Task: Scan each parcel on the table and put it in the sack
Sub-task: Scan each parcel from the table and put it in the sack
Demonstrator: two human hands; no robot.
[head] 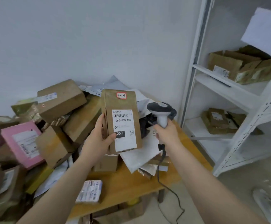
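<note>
My left hand [97, 136] grips a tall brown cardboard parcel [123, 104] upright above the table, its white barcode label facing me. My right hand [165, 131] holds a white and grey barcode scanner [161, 110] by its handle just right of the parcel, its head level with the label. The scanner's dark cable [168, 188] hangs down past the table edge. Several more parcels lie heaped on the wooden table [128, 183], among them a pink box [22, 143] and a brown box [60, 99]. No sack is in view.
A small labelled parcel [90, 191] lies near the table's front edge. Grey mailer bags [139, 157] lie under the held parcel. A white metal shelf unit [228, 101] with cardboard boxes stands at the right. A white wall is behind the table.
</note>
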